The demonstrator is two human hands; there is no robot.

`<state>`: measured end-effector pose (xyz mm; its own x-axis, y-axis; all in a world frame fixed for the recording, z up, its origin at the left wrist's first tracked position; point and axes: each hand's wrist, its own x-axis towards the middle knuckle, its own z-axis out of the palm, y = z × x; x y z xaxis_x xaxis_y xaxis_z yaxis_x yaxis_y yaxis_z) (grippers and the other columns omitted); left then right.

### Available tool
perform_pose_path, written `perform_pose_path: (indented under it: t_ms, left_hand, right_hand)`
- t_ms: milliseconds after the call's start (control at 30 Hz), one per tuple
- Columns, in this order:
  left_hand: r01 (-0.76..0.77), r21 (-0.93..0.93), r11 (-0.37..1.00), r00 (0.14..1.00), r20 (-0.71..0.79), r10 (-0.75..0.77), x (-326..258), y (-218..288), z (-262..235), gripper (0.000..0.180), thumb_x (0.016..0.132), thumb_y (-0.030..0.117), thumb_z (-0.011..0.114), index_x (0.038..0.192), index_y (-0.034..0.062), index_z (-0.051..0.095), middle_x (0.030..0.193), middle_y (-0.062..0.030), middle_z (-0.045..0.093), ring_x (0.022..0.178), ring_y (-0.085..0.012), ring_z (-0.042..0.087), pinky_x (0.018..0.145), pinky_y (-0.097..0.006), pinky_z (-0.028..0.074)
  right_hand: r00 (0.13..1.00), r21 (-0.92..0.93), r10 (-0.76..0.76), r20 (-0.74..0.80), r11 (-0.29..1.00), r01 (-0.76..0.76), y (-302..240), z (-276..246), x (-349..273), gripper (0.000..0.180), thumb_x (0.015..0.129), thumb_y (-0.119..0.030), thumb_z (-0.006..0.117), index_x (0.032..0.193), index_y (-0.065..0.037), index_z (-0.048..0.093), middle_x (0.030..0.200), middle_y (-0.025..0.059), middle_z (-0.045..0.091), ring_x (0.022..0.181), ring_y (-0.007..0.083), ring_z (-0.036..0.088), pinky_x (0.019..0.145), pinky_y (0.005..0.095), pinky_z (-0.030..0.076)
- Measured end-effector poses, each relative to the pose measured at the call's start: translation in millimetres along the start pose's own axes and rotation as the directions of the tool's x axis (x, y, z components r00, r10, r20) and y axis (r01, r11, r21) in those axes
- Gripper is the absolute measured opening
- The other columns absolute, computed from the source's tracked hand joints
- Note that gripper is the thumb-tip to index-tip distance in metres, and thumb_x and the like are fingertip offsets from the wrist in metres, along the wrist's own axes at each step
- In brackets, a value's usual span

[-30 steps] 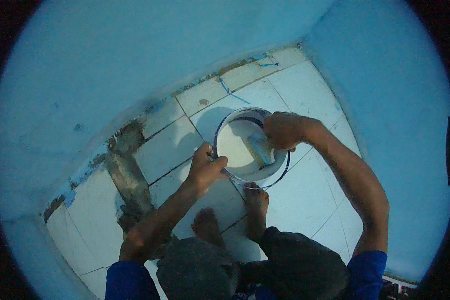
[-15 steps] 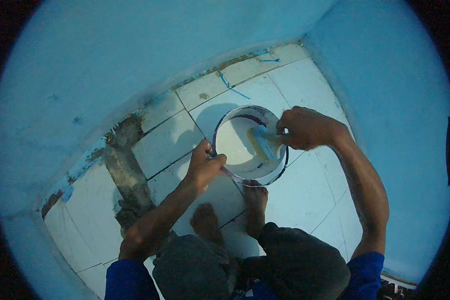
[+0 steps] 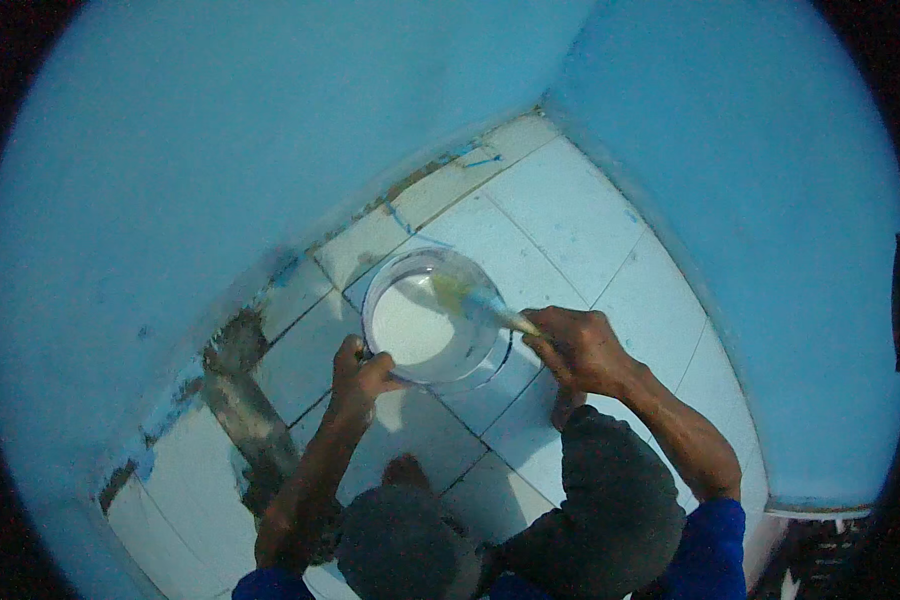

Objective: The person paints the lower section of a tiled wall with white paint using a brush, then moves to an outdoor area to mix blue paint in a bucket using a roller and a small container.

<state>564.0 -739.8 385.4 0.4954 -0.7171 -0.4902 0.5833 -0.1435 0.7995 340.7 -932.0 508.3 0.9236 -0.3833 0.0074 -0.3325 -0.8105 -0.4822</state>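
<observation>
A round bucket [image 3: 486, 364] of white paint [image 3: 415, 325] is in front of me, over the tiled floor. My left hand [image 3: 362, 378] is closed on its near left rim, thumb on one side and fingers on the other. Between the fingers of my right hand [image 3: 582, 348] is the pale handle of a paintbrush [image 3: 486, 304]. Its blue middle and yellowish bristles reach over the bucket's right side and opening, blurred by motion. Whether the bristles touch the paint, I cannot tell. Whether the bucket rests on the floor is also unclear.
Blue walls [image 3: 270, 120] meet at a corner ahead. White floor tiles [image 3: 530, 220] run up to them, with chipped, bare patches along the left wall's foot. A rough grey cement strip [image 3: 255, 415] crosses the floor at left. Blue paint streaks [image 3: 400, 220] mark the tiles beyond the bucket.
The bucket and both hands sit lower and further left in view. The brush has come up out of the bucket's inside, its bristles now pointing to the far left. My left hand keeps the rim.
</observation>
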Motion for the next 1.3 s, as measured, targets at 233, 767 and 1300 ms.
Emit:
perform_pose_path:
  t_ms: [233,767,1300]
  left_hand:
    - [-0.009,0.087,0.996,0.996,-0.088,0.017,27,27,28,0.039,0.081,0.0,0.057,0.117,-0.0078,0.045,0.113,-0.0189,0.055,0.097,-0.035,0.067,0.078,-0.046,0.064]
    - [0.111,0.079,0.991,0.96,-0.267,-0.086,113,60,72,0.045,0.081,-0.006,0.058,0.123,0.0075,0.052,0.09,-0.0065,0.057,0.062,-0.0142,0.051,0.044,-0.026,0.039]
    - [0.102,0.119,0.988,0.788,-0.616,-0.007,48,1,31,0.049,0.081,0.015,0.069,0.125,0.0056,0.049,0.098,-0.0126,0.062,0.078,-0.0265,0.062,0.063,-0.04,0.055]
  right_hand:
    - [0.976,0.286,-0.102,-0.191,0.946,0.155,65,12,34,0.026,0.093,-0.014,0.064,0.116,-0.001,0.065,0.093,0.0182,0.071,0.079,0.0294,0.07,0.068,0.0399,0.056]
    - [0.744,0.971,0.633,-0.213,0.22,0.092,397,5,228,0.042,0.102,-0.037,0.051,0.13,-0.007,0.057,0.08,0.0,0.056,0.054,0.0072,0.044,0.045,0.024,0.033]
    - [0.6,0.646,0.657,-0.457,0.709,-0.283,586,-3,371,0.04,0.096,-0.034,0.054,0.123,-0.006,0.064,0.099,0.0234,0.068,0.092,0.0361,0.066,0.085,0.0447,0.05]
